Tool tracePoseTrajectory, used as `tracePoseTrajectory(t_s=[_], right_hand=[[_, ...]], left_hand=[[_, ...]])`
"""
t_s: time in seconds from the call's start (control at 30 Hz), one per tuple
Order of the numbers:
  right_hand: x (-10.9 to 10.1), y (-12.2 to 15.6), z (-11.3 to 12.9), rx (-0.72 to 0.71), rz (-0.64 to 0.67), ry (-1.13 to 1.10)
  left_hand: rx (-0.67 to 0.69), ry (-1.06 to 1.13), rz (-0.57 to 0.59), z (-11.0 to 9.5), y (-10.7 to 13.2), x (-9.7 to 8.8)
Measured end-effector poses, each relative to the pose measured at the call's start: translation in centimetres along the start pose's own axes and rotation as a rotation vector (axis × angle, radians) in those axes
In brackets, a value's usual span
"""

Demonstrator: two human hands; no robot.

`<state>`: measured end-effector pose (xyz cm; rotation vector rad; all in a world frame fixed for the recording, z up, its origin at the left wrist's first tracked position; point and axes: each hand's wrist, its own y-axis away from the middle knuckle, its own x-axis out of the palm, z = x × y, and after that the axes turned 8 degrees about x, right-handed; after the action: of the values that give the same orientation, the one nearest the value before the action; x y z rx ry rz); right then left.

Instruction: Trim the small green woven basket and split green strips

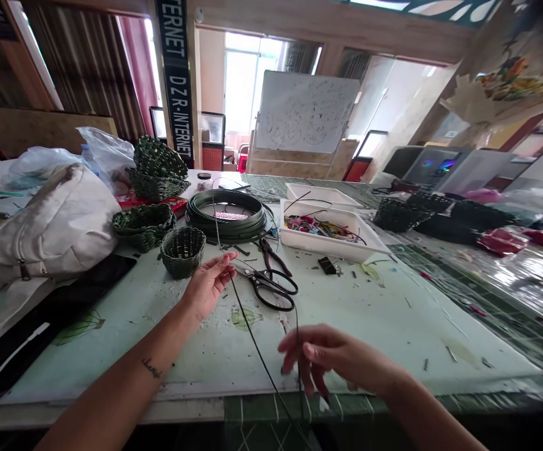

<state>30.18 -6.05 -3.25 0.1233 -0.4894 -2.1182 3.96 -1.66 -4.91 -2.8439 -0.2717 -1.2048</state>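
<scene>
My left hand (212, 279) pinches a thin dark green weaving strand (247, 319) between thumb and fingertips. One length runs down past the table's near edge, and another bends up over the coil. Lower right, my right hand (320, 357) has its fingers apart and loosely curled, slightly blurred. A length of strand passes at its fingers, with no firm grip visible. Black-handled scissors (274, 305) lie just right of my left hand, beside dark-handled pliers (278, 258). A small woven basket (183, 254) stands left of my left hand. Behind it sits a coil of green strand (227, 232).
More green baskets (144, 225) stand at the left, near a pale cloth bag (59, 216) and a black tablet (87, 288) with a white cable. A white tray (332, 247) of colourful bits and a small black block (327, 265) lie right of the scissors. Scraps litter the table.
</scene>
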Motion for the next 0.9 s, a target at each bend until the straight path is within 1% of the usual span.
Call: tracePoseTrajectory(t_s=[0.07,0.13,0.17,0.2,0.23,0.27,0.33,0.37,0.4,0.47,0.53,0.63,0.73,0.83,0.9], right_hand=[[0.6,1.2,-1.5,0.045,0.085,-0.077],[0.7,2.2,-2.3,0.082,0.171,-0.141],[0.7,2.6,-2.4,0.093,0.195,-0.182],[0.8,2.8,-2.5,0.104,0.181,-0.219],[0.9,2.9,-2.5,0.118,0.128,-0.235],[1.2,2.8,-2.5,0.138,0.040,-0.226],[2.0,2.1,-2.5,0.188,-0.143,-0.158],[2.5,1.7,-2.5,0.204,-0.205,-0.130],[2.8,1.2,-2.4,0.205,-0.246,-0.116],[3.2,0.5,-2.2,0.173,-0.265,-0.147],[3.2,0.4,-2.0,0.104,-0.223,-0.242],[2.8,1.0,-1.5,0.010,-0.055,-0.373],[3.2,1.5,-1.3,-0.042,0.086,-0.458],[4.5,1.2,-1.6,-0.094,0.107,-0.576],[5.2,1.1,-2.0,-0.082,0.113,-0.576]], left_hand=[[0.011,0.026,-0.030,-0.1,-0.1,0.0],[0.024,0.052,-0.069,-0.4,-0.3,-0.1],[0.028,0.064,-0.086,-0.5,-0.3,-0.1],[0.029,0.076,-0.099,-0.5,-0.3,0.0],[0.028,0.087,-0.108,-0.6,-0.4,0.0],[0.025,0.097,-0.113,-0.6,-0.4,0.0],[0.017,0.113,-0.116,-0.6,-0.3,0.1],[0.014,0.120,-0.117,-0.6,-0.3,0.1],[0.012,0.125,-0.117,-0.6,-0.3,0.1],[0.008,0.131,-0.121,-0.6,-0.3,0.0],[0.007,0.133,-0.129,-0.7,-0.4,-0.1],[0.006,0.136,-0.148,-0.6,-0.5,-0.2],[0.003,0.144,-0.158,-0.5,-0.6,-0.3],[-0.003,0.148,-0.160,-0.4,-0.6,-0.4],[-0.003,0.146,-0.166,-0.4,-0.6,-0.4]])
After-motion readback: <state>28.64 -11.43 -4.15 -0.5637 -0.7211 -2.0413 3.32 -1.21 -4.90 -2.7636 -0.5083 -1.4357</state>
